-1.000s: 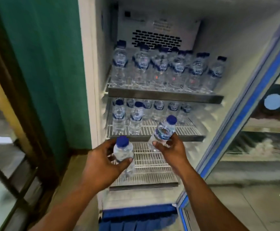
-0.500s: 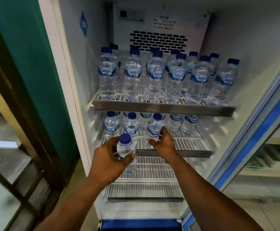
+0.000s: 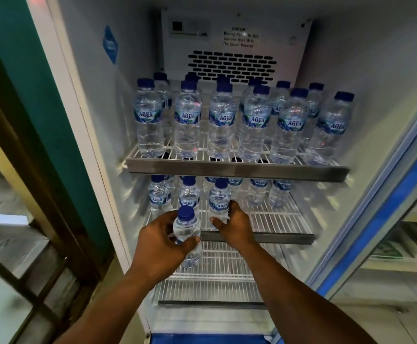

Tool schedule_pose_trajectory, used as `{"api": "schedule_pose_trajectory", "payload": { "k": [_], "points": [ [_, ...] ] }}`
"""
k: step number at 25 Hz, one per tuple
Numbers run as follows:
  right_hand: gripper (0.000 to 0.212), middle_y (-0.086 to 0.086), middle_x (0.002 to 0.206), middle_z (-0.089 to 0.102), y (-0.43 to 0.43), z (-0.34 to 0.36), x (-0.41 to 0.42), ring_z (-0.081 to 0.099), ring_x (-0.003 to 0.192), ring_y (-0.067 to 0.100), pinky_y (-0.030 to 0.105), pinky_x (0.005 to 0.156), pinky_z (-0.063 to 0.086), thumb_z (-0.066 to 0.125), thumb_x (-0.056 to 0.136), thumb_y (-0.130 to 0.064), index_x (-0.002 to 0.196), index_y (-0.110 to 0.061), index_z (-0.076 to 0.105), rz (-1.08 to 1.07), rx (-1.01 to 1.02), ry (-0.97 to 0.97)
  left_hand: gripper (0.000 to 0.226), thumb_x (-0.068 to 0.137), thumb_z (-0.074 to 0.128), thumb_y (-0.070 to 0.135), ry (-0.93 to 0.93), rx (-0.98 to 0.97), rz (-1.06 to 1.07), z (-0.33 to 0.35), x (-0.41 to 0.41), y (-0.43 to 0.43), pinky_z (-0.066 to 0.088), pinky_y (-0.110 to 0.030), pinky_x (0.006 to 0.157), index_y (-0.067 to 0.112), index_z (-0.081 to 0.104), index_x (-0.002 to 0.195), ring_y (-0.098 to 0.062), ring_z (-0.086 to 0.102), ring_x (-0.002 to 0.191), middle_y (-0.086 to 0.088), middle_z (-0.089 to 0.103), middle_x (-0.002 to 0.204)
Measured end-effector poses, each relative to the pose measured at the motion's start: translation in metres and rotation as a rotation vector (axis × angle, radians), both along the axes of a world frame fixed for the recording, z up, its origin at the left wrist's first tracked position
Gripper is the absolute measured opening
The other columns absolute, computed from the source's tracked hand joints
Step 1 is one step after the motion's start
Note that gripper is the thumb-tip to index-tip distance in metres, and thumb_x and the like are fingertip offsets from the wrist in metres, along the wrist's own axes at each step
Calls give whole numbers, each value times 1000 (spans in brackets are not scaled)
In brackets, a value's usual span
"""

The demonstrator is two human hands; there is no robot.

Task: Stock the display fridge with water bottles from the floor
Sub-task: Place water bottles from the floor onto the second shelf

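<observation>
Left hand curled round a held bottle, upright, just before the middle shelf. Right hand gripped a shelf bottle standing there, beside two neighbour bottles. Top shelf was crowded; door stood open at the right.

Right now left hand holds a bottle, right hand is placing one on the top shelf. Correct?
No. The head view shows the right hand placing its bottle on the middle shelf, not the top. The left hand does hold another bottle.
</observation>
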State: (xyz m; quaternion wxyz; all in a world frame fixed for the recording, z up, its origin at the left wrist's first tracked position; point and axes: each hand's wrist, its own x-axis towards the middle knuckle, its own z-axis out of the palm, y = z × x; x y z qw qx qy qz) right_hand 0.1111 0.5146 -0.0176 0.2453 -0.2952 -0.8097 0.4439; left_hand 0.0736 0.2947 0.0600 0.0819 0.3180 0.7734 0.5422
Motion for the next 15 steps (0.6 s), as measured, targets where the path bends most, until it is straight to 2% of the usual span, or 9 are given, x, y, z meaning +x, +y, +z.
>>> {"api": "schedule_pose_trajectory", "payload": {
  "k": [3, 4, 6, 7, 9, 10, 12, 13, 15],
  "points": [
    [57, 0, 120, 63, -2, 5, 8, 60, 104, 14, 8, 79, 45, 80, 81, -17, 131, -13, 51, 35, -58, -11, 61, 66, 90, 21, -3, -5, -29, 0, 6, 10, 53, -14, 79, 49, 52, 105, 0, 68, 91, 22, 69, 102],
    [57, -1, 119, 60, -4, 8, 14, 57, 104, 13, 8, 78, 44, 78, 82, -14, 131, -13, 50, 31, -73, -1, 60, 67, 89, 21, -1, -9, -40, 0, 8, 13, 53, -12, 77, 49, 52, 103, 2, 68, 91, 23, 69, 101],
    [49, 0, 121, 59, -7, 13, 30, 57, 111, 18, 21, 86, 51, 74, 84, -7, 126, -19, 52, -33, -120, 82, 57, 68, 89, 20, 12, -11, -53, 1, 10, 18, 52, -10, 75, 51, 53, 99, 3, 68, 90, 24, 69, 98],
    [44, 4, 119, 59, -8, 17, 39, 57, 112, 22, 23, 84, 53, 69, 84, 2, 120, -21, 54, -30, -212, 173, 55, 68, 89, 19, 17, -12, -56, 2, 10, 21, 52, -10, 75, 51, 54, 98, 4, 68, 89, 25, 69, 96],
    [47, 10, 116, 61, -16, 28, 64, 60, 109, 26, 21, 81, 55, 64, 81, 9, 119, -18, 56, 182, -280, 258, 53, 69, 89, 20, 7, -12, -58, 3, 10, 29, 52, -10, 75, 49, 55, 97, 5, 68, 88, 26, 69, 93],
    [53, 9, 121, 62, -22, 36, 75, 61, 112, 22, 23, 85, 55, 67, 81, 5, 127, -16, 53, 321, -235, 217, 52, 68, 89, 22, 7, -12, -56, 5, 12, 34, 51, -8, 74, 49, 55, 97, 6, 67, 87, 27, 68, 92],
    [76, -6, 133, 59, -38, 44, 83, 59, 120, 11, 25, 94, 53, 80, 79, -12, 142, -22, 40, 479, -147, 122, 50, 66, 90, 29, 29, -11, -32, 8, 17, 43, 49, -6, 71, 47, 55, 97, 12, 65, 84, 29, 66, 88],
    [84, -12, 134, 57, -46, 44, 82, 57, 121, 8, 24, 95, 52, 85, 75, -19, 144, -26, 37, 457, -113, 112, 49, 65, 90, 34, 53, -9, -11, 8, 19, 48, 49, -5, 70, 47, 55, 97, 14, 64, 82, 30, 65, 86],
    [79, -15, 127, 58, -58, 42, 77, 59, 115, 4, 23, 93, 52, 87, 69, -27, 134, -32, 42, 279, -12, 121, 47, 62, 90, 42, 91, 1, 21, 9, 24, 56, 52, -8, 69, 44, 59, 97, 13, 64, 78, 26, 67, 85]
  ]
}}
